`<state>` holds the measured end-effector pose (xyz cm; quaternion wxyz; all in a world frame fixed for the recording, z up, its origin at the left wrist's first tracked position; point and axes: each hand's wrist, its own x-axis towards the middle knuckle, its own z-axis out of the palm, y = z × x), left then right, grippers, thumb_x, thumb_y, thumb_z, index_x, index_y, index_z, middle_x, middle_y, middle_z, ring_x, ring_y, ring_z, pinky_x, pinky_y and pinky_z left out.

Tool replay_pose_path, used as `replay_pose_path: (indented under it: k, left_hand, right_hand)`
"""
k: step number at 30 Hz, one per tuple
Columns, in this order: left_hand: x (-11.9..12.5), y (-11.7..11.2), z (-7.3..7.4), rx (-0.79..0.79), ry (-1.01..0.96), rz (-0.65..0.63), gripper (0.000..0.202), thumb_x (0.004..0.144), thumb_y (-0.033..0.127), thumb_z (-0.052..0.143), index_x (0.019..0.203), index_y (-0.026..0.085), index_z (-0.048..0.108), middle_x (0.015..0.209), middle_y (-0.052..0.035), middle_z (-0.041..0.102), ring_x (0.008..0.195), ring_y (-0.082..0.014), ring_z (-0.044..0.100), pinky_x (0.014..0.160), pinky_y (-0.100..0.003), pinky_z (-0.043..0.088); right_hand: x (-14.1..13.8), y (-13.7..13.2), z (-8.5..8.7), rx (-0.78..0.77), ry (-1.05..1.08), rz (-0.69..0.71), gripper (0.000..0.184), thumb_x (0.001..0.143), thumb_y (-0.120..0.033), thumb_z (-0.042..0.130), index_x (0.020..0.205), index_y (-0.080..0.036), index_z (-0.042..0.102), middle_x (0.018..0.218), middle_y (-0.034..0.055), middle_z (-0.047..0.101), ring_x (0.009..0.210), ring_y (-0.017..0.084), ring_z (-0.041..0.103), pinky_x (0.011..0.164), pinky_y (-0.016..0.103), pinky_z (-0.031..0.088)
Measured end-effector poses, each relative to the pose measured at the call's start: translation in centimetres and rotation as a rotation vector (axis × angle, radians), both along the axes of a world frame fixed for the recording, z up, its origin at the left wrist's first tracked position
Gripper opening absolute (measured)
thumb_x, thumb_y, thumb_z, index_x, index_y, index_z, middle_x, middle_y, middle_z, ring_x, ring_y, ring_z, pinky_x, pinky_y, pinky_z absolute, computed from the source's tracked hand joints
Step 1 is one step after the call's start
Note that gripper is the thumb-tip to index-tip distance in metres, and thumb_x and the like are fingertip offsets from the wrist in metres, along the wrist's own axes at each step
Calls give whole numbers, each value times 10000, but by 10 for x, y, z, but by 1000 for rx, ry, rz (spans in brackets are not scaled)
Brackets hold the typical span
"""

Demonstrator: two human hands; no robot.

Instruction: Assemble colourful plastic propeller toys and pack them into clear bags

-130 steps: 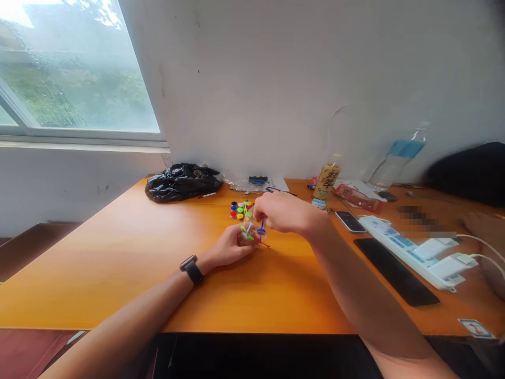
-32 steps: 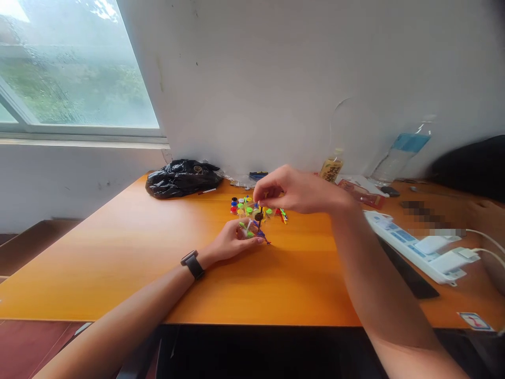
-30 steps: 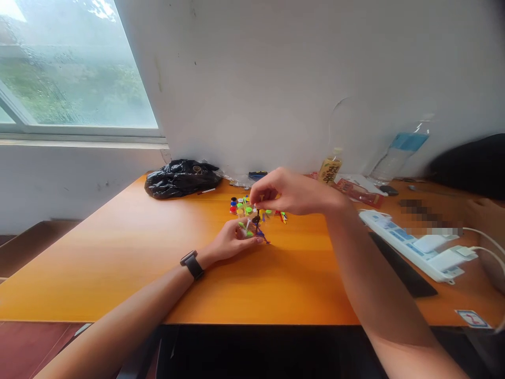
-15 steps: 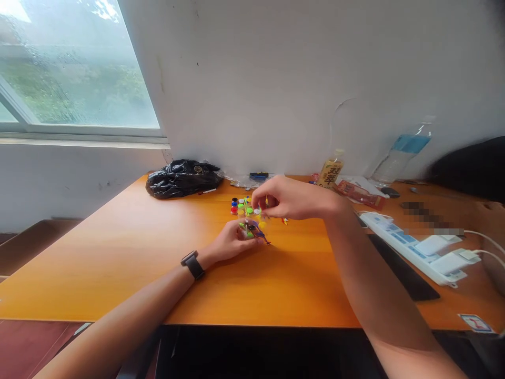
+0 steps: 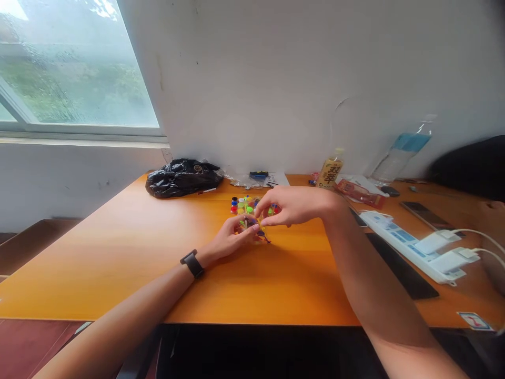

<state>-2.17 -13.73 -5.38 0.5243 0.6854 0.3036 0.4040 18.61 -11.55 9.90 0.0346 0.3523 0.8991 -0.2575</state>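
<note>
My left hand point(image 5: 226, 239), with a black watch on its wrist, rests low over the table. Its fingers and thumb close around a small, partly see-through object point(image 5: 249, 223) with green, yellow and purple parts, too small and covered to name. From above on the right, my right hand point(image 5: 292, 205) bends down, thumb and fingertips pinched at that object, close to my left thumb. What the right fingertips hold is hidden. Just beyond both hands stand several small coloured pots point(image 5: 234, 206), in black, blue, red, white and green, partly covered by my right hand.
A black plastic bag point(image 5: 179, 179) lies at the back left of the wooden table point(image 5: 130, 252). Toward the right are a yellow-labelled bottle point(image 5: 330, 171), a larger clear bottle point(image 5: 408, 147), a phone point(image 5: 421, 213) and a white power strip point(image 5: 398, 239) with chargers and cables.
My right hand has moved down, its fingertips now at the object beside my left thumb. My left hand has stayed nearly in place, its thumb slightly higher.
</note>
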Motion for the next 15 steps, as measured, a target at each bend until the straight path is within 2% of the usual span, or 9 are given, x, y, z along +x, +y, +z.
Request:
replay_pose_path:
  k: [3, 5, 7, 10, 12, 15]
  left_hand:
    - [3, -1, 1, -138, -100, 17, 482, 913, 600, 730, 1052, 138, 730, 1035, -103, 755, 959, -238, 740, 857, -344, 610]
    - [3, -1, 1, -219, -143, 27, 478, 878, 574, 781, 1041, 127, 731, 1019, -105, 755, 934, -250, 746, 837, -373, 628]
    - [2, 1, 0, -249, -165, 50, 492, 846, 546, 822, 1086, 126, 735, 1022, -104, 758, 923, -253, 745, 823, -384, 633]
    - [-2, 6, -3, -155, -149, 147, 509, 857, 551, 810, 1155, 143, 750, 1002, -87, 766, 896, -216, 725, 791, -318, 600]
    - [-4, 10, -4, -72, -120, 218, 491, 901, 589, 746, 1112, 146, 777, 989, -86, 773, 871, -191, 704, 730, -262, 551]
    - [-6, 15, -4, -24, -114, 260, 501, 943, 615, 680, 1064, 144, 801, 1017, -101, 785, 868, -185, 686, 693, -245, 507]
  right_hand:
    - [-3, 2, 0, 144, 119, -43, 250, 954, -367, 622, 1059, -211, 787, 1008, 72, 763, 648, 148, 618, 583, 285, 414]
    - [-3, 7, -2, 277, 179, -85, 222, 943, -336, 628, 1049, -197, 764, 1052, 88, 743, 712, 160, 623, 621, 285, 418]
    - [-1, 13, -6, 329, 193, -110, 209, 916, -322, 663, 1060, -193, 742, 1093, 97, 726, 752, 168, 620, 636, 280, 417]
    - [1, 25, -15, 209, 150, -85, 231, 900, -273, 668, 1113, -198, 714, 996, 73, 728, 721, 164, 607, 620, 269, 418]
    - [3, 34, -20, 110, 169, -56, 282, 901, -233, 645, 1177, -201, 690, 942, 51, 723, 709, 161, 607, 618, 260, 431]
    - [5, 46, -28, 45, 254, -36, 350, 903, -197, 614, 1251, -196, 651, 951, 39, 717, 746, 159, 615, 636, 243, 449]
